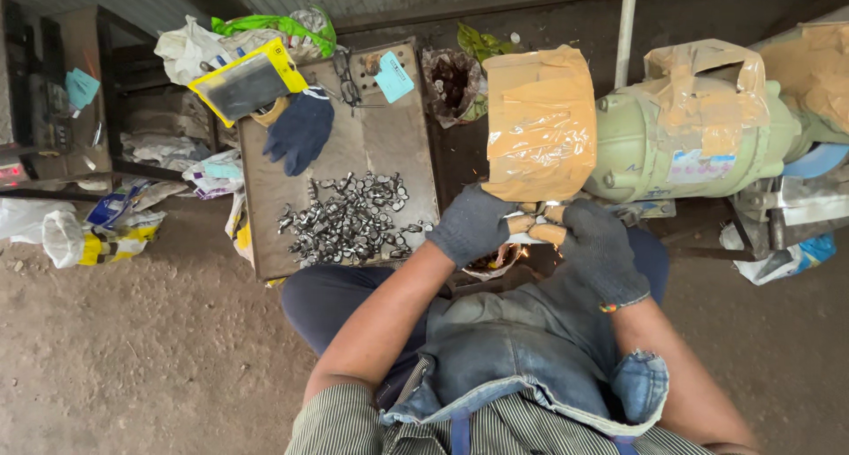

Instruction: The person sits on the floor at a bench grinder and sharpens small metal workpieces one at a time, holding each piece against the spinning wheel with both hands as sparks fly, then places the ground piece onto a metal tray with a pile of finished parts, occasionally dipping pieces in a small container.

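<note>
My left hand (473, 225) and my right hand (600, 247), both in dark grey gloves with bare fingertips, meet under a cardboard-taped guard (539, 123) of a pale green motor machine (681, 137). Together they pinch a small metal piece (535, 209) against the hidden wheel, and a few sparks show near the fingers. The piece itself is mostly hidden by the fingers. A small bowl (495, 262) sits just below my left hand.
A metal tray (265, 216) to the left holds a pile of several small shiny metal parts (349, 221), a blue glove (301, 132) and a yellow-edged packet (248, 82). Bags and sacks (88, 234) lie on the dirt floor at left. A white pole (626, 17) stands behind.
</note>
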The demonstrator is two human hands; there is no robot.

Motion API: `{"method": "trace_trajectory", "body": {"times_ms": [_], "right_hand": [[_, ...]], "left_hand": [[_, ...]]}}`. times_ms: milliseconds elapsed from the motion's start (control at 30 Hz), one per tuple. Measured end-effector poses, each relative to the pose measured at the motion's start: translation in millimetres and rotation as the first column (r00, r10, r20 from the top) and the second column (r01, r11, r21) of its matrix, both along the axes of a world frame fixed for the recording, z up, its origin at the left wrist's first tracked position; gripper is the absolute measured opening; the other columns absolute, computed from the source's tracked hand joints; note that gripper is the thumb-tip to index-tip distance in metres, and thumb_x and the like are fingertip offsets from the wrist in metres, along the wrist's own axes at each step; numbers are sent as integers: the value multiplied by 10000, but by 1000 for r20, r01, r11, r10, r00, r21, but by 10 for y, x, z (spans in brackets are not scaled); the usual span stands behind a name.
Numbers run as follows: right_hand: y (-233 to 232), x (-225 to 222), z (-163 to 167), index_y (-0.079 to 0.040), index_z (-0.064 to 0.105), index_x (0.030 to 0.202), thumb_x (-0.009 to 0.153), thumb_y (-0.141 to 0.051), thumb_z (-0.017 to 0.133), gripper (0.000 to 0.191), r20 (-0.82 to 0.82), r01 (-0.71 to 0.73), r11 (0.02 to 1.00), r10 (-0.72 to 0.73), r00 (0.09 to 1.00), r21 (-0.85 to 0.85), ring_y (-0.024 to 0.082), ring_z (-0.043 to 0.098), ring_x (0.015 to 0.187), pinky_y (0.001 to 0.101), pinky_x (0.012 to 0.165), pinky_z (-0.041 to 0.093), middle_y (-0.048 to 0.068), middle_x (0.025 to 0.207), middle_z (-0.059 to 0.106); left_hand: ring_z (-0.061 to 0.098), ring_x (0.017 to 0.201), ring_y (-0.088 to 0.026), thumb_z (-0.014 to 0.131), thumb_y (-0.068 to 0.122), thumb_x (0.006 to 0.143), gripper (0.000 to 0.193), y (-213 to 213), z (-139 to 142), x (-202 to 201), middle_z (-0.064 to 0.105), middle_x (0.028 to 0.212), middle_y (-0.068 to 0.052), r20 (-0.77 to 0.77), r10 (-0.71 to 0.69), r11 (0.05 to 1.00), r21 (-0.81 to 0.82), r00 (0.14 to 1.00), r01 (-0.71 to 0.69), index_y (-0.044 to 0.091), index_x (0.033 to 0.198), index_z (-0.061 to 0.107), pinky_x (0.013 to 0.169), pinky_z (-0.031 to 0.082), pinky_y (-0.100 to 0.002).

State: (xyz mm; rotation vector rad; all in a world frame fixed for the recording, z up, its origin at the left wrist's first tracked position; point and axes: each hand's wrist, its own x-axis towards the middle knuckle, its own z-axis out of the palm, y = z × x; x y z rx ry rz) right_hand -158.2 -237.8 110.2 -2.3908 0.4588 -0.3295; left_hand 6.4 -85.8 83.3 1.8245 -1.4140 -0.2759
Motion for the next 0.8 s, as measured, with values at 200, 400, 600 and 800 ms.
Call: {"method": "trace_trajectory", "body": {"times_ms": [200, 400, 600, 800], "right_hand": [[-152, 56, -145, -58, 725, 999, 857, -147, 715, 168, 44, -55, 994, 59, 997, -90, 364, 670, 1007, 459, 836, 511, 152, 1029, 699], [-4, -43, -48, -66, 761, 1003, 772, -345, 844, 371, -4, -42, 999, 42, 999, -32, 363, 674, 849, 457, 723, 509, 169, 926, 691], [372, -374, -132, -100, 785, 989, 806, -359, 769, 317, -44, -181, 974, 176, 983, -139, 349, 663, 830, 441, 750, 495, 118, 878, 702], [504, -390, -315, -120, 794, 902, 780, -418, 769, 323, -138, -236, 953, 213, 967, -187, 289, 668, 717, 445, 744, 445, 69, 790, 730]], "left_hand": [[684, 1031, -378, 714, 279, 885, 237, 16, -86, 8, 725, 1055, -158, -15, -11, 999, 35, 1000, 12, 78, 1007, 745, 897, 549, -487], [619, 1074, -385, 731, 268, 863, 226, 177, 22, -234, 683, 1130, -162, 70, 93, 988, -133, 993, -83, 113, 1027, 740, 928, 503, -512], [621, 1143, -342, 683, 253, 815, 252, 743, -222, -605, 648, 1214, -120, 206, 18, 995, 94, 978, -38, 127, 1032, 709, 976, 500, -492], [622, 993, -354, 628, 199, 578, 656, 1039, -746, -38, 664, 1089, -167, 632, 366, 755, 227, 683, -615, 19, 1209, 609, 805, 497, -473]]}}
